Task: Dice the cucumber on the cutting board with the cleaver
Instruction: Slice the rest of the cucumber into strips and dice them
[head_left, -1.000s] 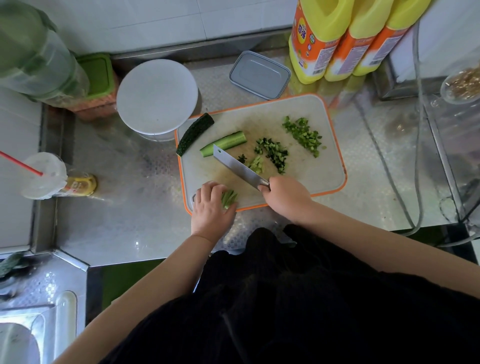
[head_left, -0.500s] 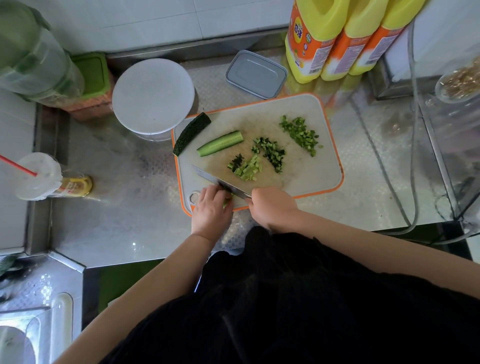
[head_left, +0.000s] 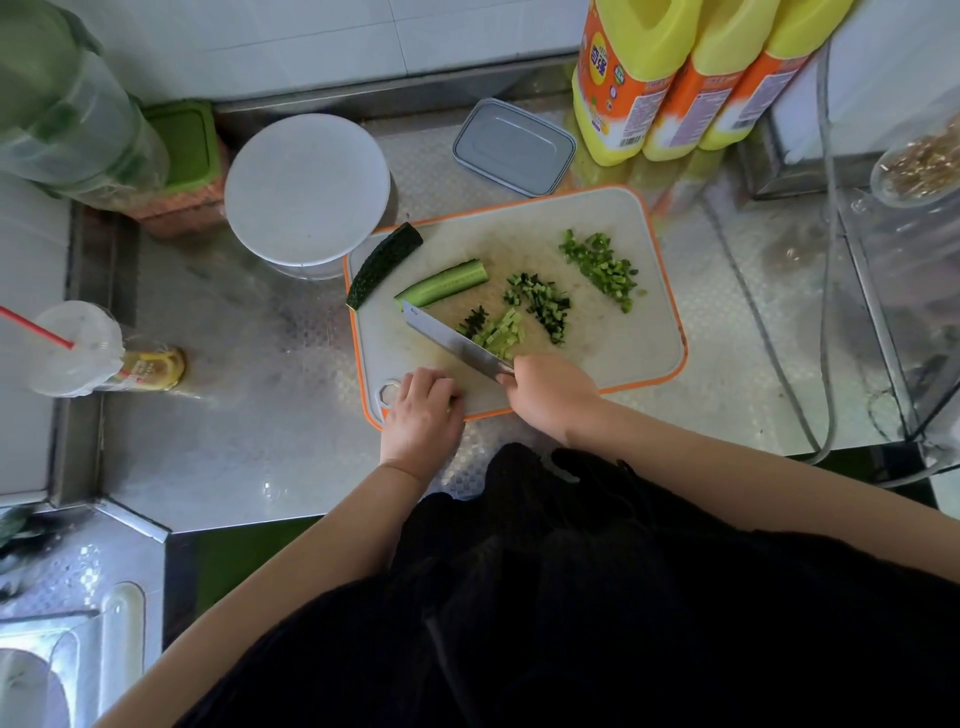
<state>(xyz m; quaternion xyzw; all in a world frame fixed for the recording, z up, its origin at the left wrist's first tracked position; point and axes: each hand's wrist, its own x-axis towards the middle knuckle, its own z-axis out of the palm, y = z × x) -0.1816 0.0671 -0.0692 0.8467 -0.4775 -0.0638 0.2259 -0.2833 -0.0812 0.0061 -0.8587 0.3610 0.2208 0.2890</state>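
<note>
- Steel desk (head_left: 249, 441), patterned and shiny, was carrying a white cutting board (head_left: 623, 353) with an orange rim, only the one head view to go by.
- right hand (head_left: 553, 395) was wrapped round the handle of the cleaver (head_left: 457, 343), blade lying diagonally across the board with its tip up near the cut cucumber half (head_left: 441, 285).
- left hand (head_left: 423, 413) sat at the near left corner of the board with fingers curled under; something green barely peeked out at its right edge, so honestly couldn't tell if it was holding anything.
- dark cucumber piece (head_left: 384, 265), skin up, lay at the board's far left corner, poking over the rim, just beside the cut half.
- freshly cut pale bits (head_left: 501, 332) sat right against the blade, a darker diced pile (head_left: 543, 304) just beyond, and another diced pile (head_left: 600, 267) further toward the right.
- off the board: a round white lid (head_left: 306, 189) touching its far left corner, a grey rectangular container (head_left: 514, 148) behind it, and three yellow-orange bottles (head_left: 685, 78) at the back right.
- a plastic cup (head_left: 67, 351) with a red straw stood well off to the left.
</note>
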